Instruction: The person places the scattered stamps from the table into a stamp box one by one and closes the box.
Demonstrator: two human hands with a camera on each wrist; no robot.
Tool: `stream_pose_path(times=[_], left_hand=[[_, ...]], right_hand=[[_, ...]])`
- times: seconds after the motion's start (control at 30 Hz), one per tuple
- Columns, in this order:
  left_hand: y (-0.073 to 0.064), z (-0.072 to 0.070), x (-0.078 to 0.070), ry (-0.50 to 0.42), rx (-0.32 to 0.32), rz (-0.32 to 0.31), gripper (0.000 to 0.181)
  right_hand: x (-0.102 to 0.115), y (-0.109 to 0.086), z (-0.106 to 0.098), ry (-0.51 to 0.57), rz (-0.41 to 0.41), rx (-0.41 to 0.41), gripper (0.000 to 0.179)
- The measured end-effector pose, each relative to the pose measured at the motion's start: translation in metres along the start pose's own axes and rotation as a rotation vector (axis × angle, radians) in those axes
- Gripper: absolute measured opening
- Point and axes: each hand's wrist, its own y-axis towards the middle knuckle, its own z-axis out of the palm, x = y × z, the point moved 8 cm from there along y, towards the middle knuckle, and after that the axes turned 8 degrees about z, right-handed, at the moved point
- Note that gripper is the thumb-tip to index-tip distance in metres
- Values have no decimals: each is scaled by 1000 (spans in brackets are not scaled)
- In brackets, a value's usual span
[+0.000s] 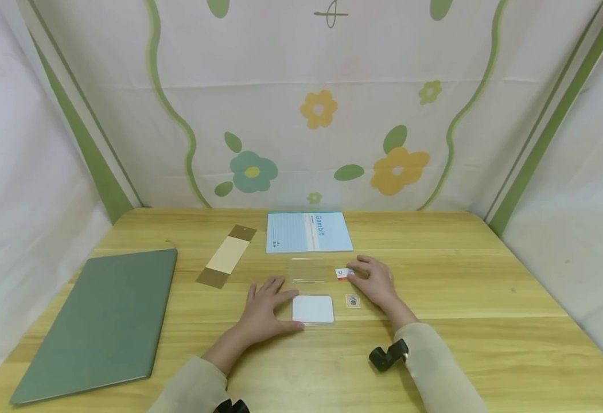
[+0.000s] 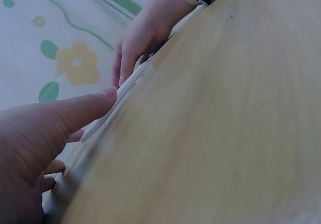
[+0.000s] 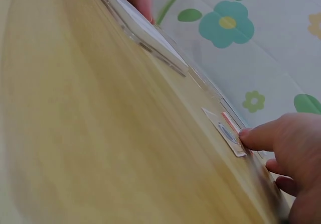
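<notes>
A stack of white cards (image 1: 312, 309) sits in a shallow clear plastic case on the table. My left hand (image 1: 264, 312) rests at its left side, the thumb at the near corner and the index finger at the far corner. In the left wrist view the straight thumb (image 2: 93, 107) meets the stack's edge. My right hand (image 1: 375, 281) pinches the right end of a small white card with a red strip (image 1: 341, 273) between thumb and index finger. Just nearer lies a small square stamp-like piece (image 1: 353, 301) with a dark round picture, also seen in the right wrist view (image 3: 226, 132).
A clear plastic lid (image 1: 307, 269) lies beyond the white stack. Behind it is a light-blue notebook (image 1: 306, 232) marked "Gambit". A brown-and-cream strip (image 1: 227, 256) and a large green folder (image 1: 102, 321) lie to the left. Printed fabric hangs behind the table.
</notes>
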Motion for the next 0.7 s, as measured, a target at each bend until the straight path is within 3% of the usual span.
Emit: stream_pose_path(times=[0.7], left_hand=[[-3,-3,-2,8,-51,26,64]], right_hand=[[-2,0,2,-32,14,4,22]])
